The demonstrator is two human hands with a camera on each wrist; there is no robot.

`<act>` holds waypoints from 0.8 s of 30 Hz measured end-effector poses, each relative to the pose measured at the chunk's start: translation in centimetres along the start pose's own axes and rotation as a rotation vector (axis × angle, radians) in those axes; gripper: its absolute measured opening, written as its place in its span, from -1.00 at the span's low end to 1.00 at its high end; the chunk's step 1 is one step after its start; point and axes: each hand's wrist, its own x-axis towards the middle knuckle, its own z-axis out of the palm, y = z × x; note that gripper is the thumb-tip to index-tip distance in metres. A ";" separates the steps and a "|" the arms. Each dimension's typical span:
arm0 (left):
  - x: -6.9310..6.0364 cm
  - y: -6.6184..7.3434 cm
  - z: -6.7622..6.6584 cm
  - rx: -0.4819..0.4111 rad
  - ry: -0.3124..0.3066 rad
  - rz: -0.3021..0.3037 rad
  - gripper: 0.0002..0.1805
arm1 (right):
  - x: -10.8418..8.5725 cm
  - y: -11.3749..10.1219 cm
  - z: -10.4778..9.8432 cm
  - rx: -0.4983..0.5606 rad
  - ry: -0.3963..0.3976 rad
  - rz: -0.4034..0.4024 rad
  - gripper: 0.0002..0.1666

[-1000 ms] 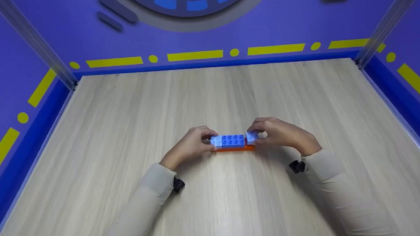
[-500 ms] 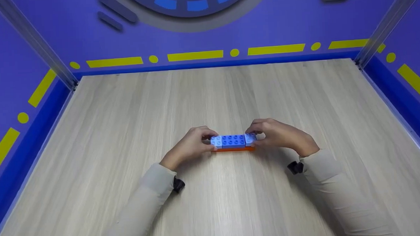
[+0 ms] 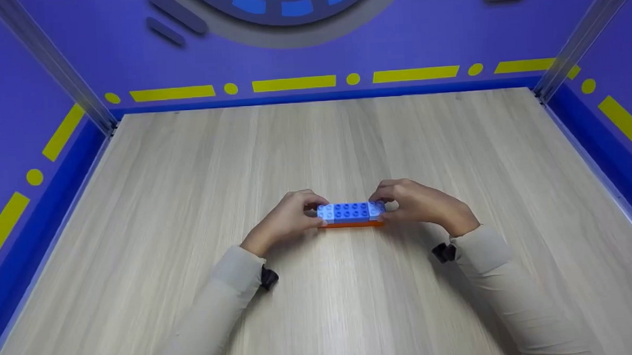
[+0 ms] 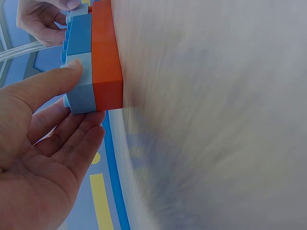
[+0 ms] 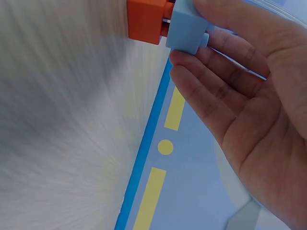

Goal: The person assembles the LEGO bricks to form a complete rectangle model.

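Observation:
A long orange toy building brick (image 3: 351,225) lies on the table, with a darker blue brick (image 3: 351,212) on its middle. My left hand (image 3: 286,221) pinches the light blue brick (image 4: 81,91) on the left end, thumb on the near side and fingers behind; this brick sits flush on the orange one. With thumb and fingers my right hand (image 3: 426,207) pinches a second light blue brick (image 5: 186,26) over the right end. In the right wrist view orange studs show in a narrow gap beneath that brick.
The wood-grain table (image 3: 321,305) carries the bricks near its middle. Blue-purple panels (image 3: 300,61) with yellow dashes stand along its back and sides. A black wrist camera (image 3: 268,278) is at the left cuff, another black camera (image 3: 444,252) at the right.
My right hand has moved slightly left and down, bringing its light blue brick from apart and tilted to beside the darker blue brick. The left hand has stayed in place.

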 end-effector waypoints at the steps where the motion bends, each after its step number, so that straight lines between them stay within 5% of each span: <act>1: 0.0 0.0 0.0 0.001 -0.001 -0.006 -0.63 | 0.0 0.0 0.0 0.000 -0.001 0.000 -0.71; 24: 0.0 0.0 0.0 -0.005 0.003 0.008 -0.62 | 0.2 -0.1 0.4 -0.031 0.007 0.005 -0.68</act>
